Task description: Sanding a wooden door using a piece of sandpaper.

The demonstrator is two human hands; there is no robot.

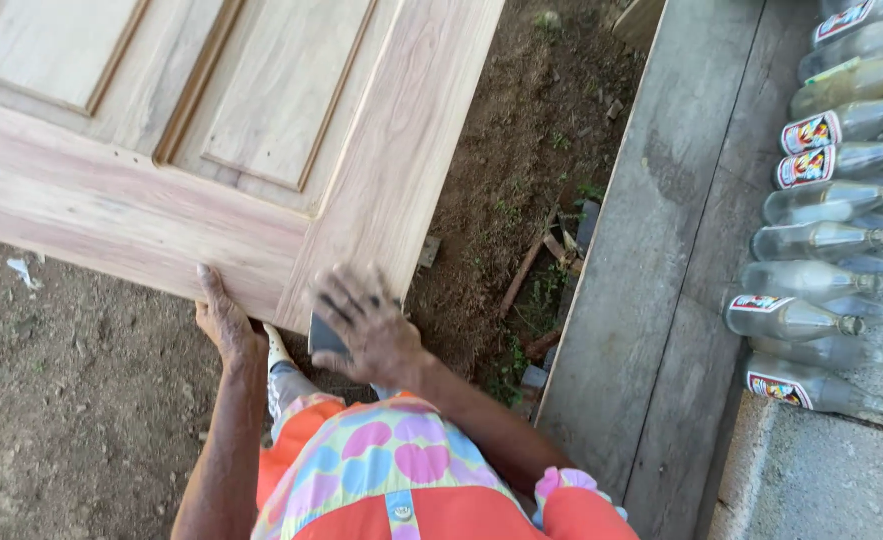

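Left hand (223,325): gripping the wooden door (261,150) at its lower edge, thumb up. Right hand (366,325): fingers spread, pressing a dark sanding pad (323,340) on the corner beneath it.

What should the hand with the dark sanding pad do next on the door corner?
Probably slide the dark pad along the door's bottom edge. The right hand presses it at the corner, while the left hand grips the edge beside it, steadying the door.
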